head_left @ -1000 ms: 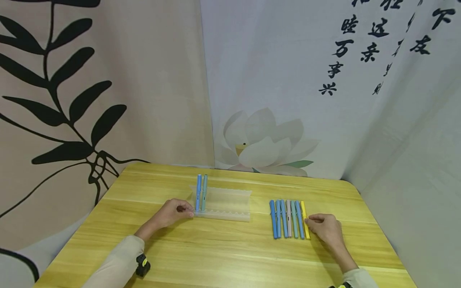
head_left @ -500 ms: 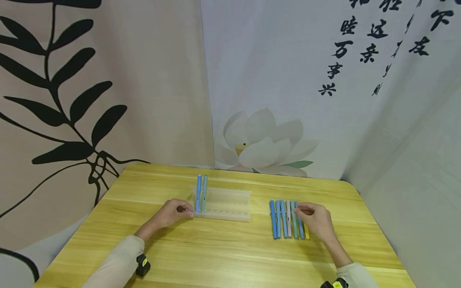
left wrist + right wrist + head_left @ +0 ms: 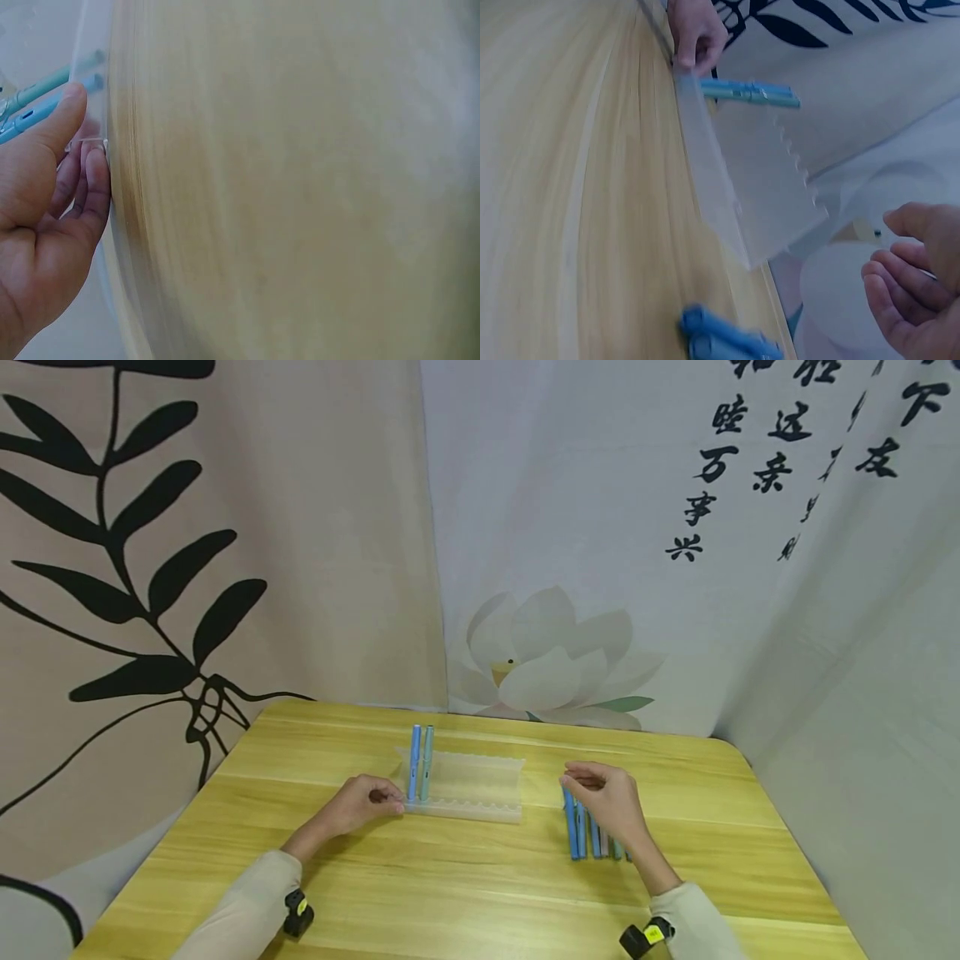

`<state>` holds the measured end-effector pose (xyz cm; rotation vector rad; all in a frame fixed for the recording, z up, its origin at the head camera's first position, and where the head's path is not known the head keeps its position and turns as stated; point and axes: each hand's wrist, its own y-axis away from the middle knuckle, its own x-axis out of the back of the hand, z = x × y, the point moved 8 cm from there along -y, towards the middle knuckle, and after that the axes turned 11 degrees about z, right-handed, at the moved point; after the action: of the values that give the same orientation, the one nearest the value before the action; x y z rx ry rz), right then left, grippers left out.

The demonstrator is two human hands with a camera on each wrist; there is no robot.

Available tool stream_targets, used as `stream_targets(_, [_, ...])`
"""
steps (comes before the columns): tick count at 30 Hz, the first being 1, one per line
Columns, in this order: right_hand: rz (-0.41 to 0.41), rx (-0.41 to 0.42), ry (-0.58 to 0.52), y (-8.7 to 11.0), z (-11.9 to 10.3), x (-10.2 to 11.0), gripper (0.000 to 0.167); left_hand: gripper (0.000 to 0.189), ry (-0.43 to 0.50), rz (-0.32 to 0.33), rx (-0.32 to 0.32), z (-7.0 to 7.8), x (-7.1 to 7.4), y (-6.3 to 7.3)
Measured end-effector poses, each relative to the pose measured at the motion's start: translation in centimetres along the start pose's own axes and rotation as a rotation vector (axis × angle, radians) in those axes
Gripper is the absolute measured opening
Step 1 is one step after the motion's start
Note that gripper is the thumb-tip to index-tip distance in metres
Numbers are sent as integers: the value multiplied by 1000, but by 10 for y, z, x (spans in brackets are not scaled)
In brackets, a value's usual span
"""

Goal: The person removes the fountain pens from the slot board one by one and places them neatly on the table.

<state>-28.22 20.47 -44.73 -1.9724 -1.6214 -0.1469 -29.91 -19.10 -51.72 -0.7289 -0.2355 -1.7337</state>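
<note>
My left hand [image 3: 360, 800] pinches the near left corner of a clear plastic pen rack [image 3: 472, 783], thumb on one side and fingers on the other in the left wrist view. A blue pen [image 3: 414, 768] and a green pen [image 3: 427, 770] lie side by side in the rack's left slots. To the right, several pens [image 3: 572, 827] lie in a row on the table, mostly blue. Over their upper ends hovers my right hand [image 3: 611, 797], hiding part of the row. In the right wrist view its thumb and loosely bent fingers stand apart, holding nothing.
The yellow wood-grain table [image 3: 450, 893] reaches back to a printed cloth backdrop [image 3: 555, 527]. Each wrist wears a small black camera [image 3: 297, 914]. A stretch of tabletop separates the rack from the row of pens.
My right hand has moved left across the row, from beside the yellow pen to above the leftmost blue pens. My left hand and the rack stay put.
</note>
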Motion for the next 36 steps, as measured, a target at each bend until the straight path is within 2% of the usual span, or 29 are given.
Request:
stream_targets(5, [-33, 35, -60, -1, -15, -25, 28, 12, 17, 1, 3, 3, 1, 1])
stream_targets(12, [-79, 33, -126, 1, -30, -60, 24, 11, 33, -1, 11, 6, 2, 2])
stream_targets(22, [-162, 53, -216, 5, -50, -105, 25, 12, -2, -9, 22, 2, 2, 2])
stream_targets(30, [-210, 91, -186, 10, -57, -134, 27, 12, -8, -17, 46, 1, -1, 1])
stream_targets(36, [-221, 113, -168, 11, -62, -153, 26, 13, 2, -14, 28, 1, 0, 2])
